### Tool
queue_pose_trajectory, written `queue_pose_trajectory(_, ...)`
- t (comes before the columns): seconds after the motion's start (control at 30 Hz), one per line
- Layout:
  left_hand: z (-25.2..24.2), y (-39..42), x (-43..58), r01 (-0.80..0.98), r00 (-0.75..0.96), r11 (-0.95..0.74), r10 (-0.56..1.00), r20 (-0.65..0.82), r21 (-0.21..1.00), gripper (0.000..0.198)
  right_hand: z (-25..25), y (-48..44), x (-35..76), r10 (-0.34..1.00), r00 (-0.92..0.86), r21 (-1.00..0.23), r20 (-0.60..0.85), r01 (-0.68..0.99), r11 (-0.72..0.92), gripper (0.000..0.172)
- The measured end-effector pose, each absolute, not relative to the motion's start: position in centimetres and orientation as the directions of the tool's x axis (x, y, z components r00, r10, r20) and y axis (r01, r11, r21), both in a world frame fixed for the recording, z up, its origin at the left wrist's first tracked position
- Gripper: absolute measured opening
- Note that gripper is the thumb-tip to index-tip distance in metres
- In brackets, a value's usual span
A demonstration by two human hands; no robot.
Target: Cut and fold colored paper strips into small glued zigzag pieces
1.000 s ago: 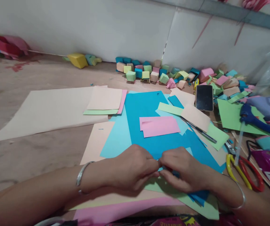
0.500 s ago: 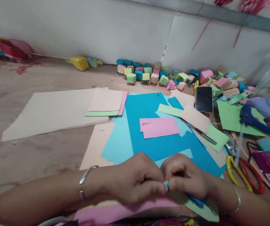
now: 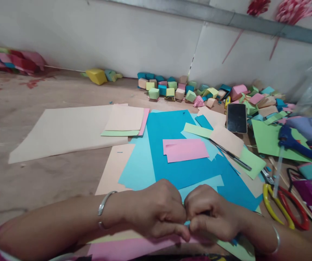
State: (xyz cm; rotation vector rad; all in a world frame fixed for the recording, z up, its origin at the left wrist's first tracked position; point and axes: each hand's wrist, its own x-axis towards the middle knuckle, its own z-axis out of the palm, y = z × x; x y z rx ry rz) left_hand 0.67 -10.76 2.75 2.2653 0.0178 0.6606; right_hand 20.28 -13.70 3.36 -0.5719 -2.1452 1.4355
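Blue paper piece (image 3: 187, 222): located at the near edge of the work area, pinched between my two hands, raised just above the pink sheet (image 3: 134, 247) that lies closest to me. Only a sliver of it shows between my knuckles; its shape and fold state cannot be determined.

My left hand (image 3: 158, 210) is curled nearly into a fist, thumb and forefinger pressed onto the piece. My right hand (image 3: 210, 214) is curled likewise, fingertips clamped on the same piece from the other side. The two hands touch at the knuckles. A metal bangle (image 3: 105, 207) sits on my left wrist.

Judgement: the step in hand appears to be a small fold or crease, worked between the fingertips of both hands. A next move would call for a firm, even pinch and aligned edges, since the piece is small and mostly hidden from my own view.

Surroundings noted: a dark blue sheet (image 3: 177, 159) just beyond my hands with pink slips (image 3: 185, 149) on it, a phone (image 3: 236, 118) further right, scissors (image 3: 283, 207) near my right forearm, and folded paper cubes (image 3: 172, 90) along the wall.
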Motion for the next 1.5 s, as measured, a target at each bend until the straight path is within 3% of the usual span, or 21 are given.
queue_pose_trajectory(0.07, 2.2, -10.6, 0.5, -0.085, 0.868, -0.823, 0.216, 0.448, 0.561, 0.047, 2.9, -13.5, 20.3, 0.607, -0.78, -0.886, 0.152, 0.165, 0.433, 0.03)
queue_pose_trajectory(0.17, 1.4, -10.3, 0.2, 0.073, 0.901, -0.94, 0.206, 0.382, 0.334, 0.035, 2.6, -13.7, 20.5, 0.613, -0.753, -0.627, 0.239, 0.362, 0.689, 0.023)
queue_pose_trajectory(0.23, 1.4, -10.4, 0.1, 0.038, 0.923, -0.956, 0.146, 0.357, 0.292, 0.031, 2.9, -14.2, 20.6, 0.575, -0.777, -0.542, 0.257, 0.377, 0.751, 0.022)
queue_pose_trajectory(0.4, 2.5, -11.8, 0.4, -0.164, 0.852, -0.953, -0.007, 0.523, 0.254, 0.033, 4.3, -15.0, 20.7, 0.532, -0.825, -0.84, 0.191, 0.143, 0.523, 0.027)
queue_pose_trajectory(0.5, 2.6, -12.2, 0.4, -0.167, 0.83, -0.971, -0.044, 0.556, 0.173, 0.03, 4.3, -14.8, 20.5, 0.51, -0.841, -0.918, 0.18, 0.043, 0.394, 0.029)
queue_pose_trajectory(0.57, 2.3, -11.8, 0.4, -0.141, 0.829, -0.978, -0.032, 0.558, 0.153, 0.032, 4.0, -14.4, 20.5, 0.558, -0.818, -0.931, 0.143, 0.079, 0.356, 0.028)
queue_pose_trajectory(0.63, 2.1, -11.0, 0.4, -0.039, 0.824, -0.967, 0.111, 0.555, 0.252, 0.037, 3.7, -13.9, 20.6, 0.687, -0.72, -0.921, 0.098, 0.195, 0.336, 0.027)
queue_pose_trajectory(0.7, 2.1, -10.0, 0.6, 0.117, 0.776, -0.861, 0.391, 0.495, 0.496, 0.043, 3.4, -13.4, 20.9, 0.82, -0.564, -0.885, 0.1, 0.327, 0.332, 0.029)
queue_pose_trajectory(0.77, 2.4, -8.9, 0.7, 0.239, 0.658, -0.617, 0.67, 0.342, 0.75, 0.047, 3.0, -12.9, 21.2, 0.887, -0.436, -0.838, 0.153, 0.418, 0.351, 0.032)
queue_pose_trajectory(0.83, 2.8, -7.9, 0.7, 0.284, 0.495, -0.315, 0.857, 0.143, 0.906, 0.045, 2.5, -12.5, 21.3, 0.897, -0.395, -0.795, 0.2, 0.47, 0.384, 0.034)
queue_pose_trajectory(0.93, 3.0, -6.4, 0.2, 0.184, 0.299, -0.008, 0.953, -0.048, 0.983, 0.037, 1.7, -12.4, 21.2, 0.853, -0.46, -0.72, 0.246, 0.502, 0.478, 0.033)
queue_pose_trajectory(1.07, 2.7, -4.8, -0.6, -0.073, 0.132, 0.131, 0.984, -0.121, 0.989, 0.033, 0.7, -12.5, 21.1, 0.761, -0.577, -0.628, 0.296, 0.483, 0.61, 0.031)
queue_pose_trajectory(1.23, 2.9, -4.9, -0.4, -0.331, 0.009, 0.167, 0.985, -0.174, 0.929, 0.033, 0.5, -12.5, 21.2, 0.739, -0.594, -0.584, 0.318, 0.491, 0.646, 0.031)
queue_pose_trajectory(1.37, 4.0, -7.2, 0.2, -0.218, 0.12, 0.1, 0.99, -0.075, 0.971, 0.029, 0.7, -12.4, 21.2, 0.738, -0.594, -0.568, 0.322, 0.502, 0.652, 0.032)
queue_pose_trajectory(1.43, 4.1, -8.6, 0.2, -0.075, 0.18, -0.113, 0.976, 0.125, 0.991, 0.021, 0.7, -12.4, 21.2, 0.735, -0.593, -0.555, 0.33, 0.507, 0.659, 0.031)
queue_pose_trajectory(1.47, 4.0, -9.4, 0.2, 0.004, 0.248, -0.303, 0.923, 0.293, 0.953, 0.021, 0.7, -12.4, 21.3, 0.732, -0.592, -0.552, 0.336, 0.506, 0.662, 0.031)
queue_pose_trajectory(1.5, 3.7, -10.2, 0.1, 0.043, 0.394, -0.545, 0.78, 0.487, 0.837, 0.026, 0.6, -12.4, 21.3, 0.729, -0.592, -0.553, 0.343, 0.501, 0.666, 0.031)
